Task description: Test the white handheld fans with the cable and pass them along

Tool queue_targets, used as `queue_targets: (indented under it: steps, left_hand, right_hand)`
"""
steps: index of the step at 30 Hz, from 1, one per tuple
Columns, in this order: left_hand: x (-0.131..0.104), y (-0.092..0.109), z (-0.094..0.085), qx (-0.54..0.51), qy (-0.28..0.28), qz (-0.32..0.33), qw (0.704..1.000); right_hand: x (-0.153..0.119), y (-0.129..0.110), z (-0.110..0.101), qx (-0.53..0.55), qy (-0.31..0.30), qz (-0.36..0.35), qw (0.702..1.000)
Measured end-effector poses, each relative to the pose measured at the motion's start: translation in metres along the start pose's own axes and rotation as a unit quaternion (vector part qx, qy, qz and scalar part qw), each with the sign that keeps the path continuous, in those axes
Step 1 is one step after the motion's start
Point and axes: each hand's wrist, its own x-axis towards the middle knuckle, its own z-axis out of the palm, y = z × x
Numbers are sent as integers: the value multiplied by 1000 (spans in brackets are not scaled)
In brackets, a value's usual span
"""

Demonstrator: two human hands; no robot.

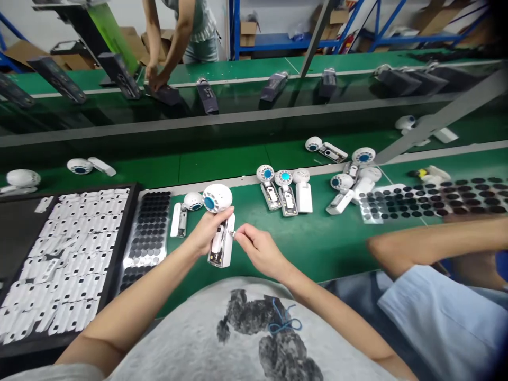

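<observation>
My left hand is wrapped round the neck of a white handheld fan, its round head up and its handle hanging down with inner parts showing. Thumb and fingers of my right hand pinch a small light piece at the right side of that handle; the piece is too small to name. Just left of the held fan, another white fan lies on the green bench. Three more fans lie side by side to the right, two with their handle insides showing.
A black tray of white covers lies left, beside a sheet of black discs. More fans and another disc sheet lie right. A co-worker's arm rests at right; behind the belt, a person's hands touch a dark box.
</observation>
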Motion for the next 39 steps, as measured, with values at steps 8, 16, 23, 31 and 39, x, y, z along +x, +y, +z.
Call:
queue_targets:
  steps: [8, 16, 23, 31, 39]
  left_hand:
    - [-1, -2, 10, 75, -83, -39, 993]
    - [1, -5, 12, 53, -90, -74, 992]
    - [7, -10, 12, 128, -93, -64, 985]
    - [7, -18, 20, 125, -89, -101, 983]
    - [69, -3, -29, 238, 77, 31, 968]
  right_hand:
    - [-6, 19, -4, 68, -19, 65, 995]
    - [-11, 20, -7, 52, -20, 65, 996]
    - [-8, 27, -9, -28, -42, 62, 997]
    - [-7, 39, -3, 63, -66, 96, 991]
    - [-13, 65, -28, 116, 19, 180, 976]
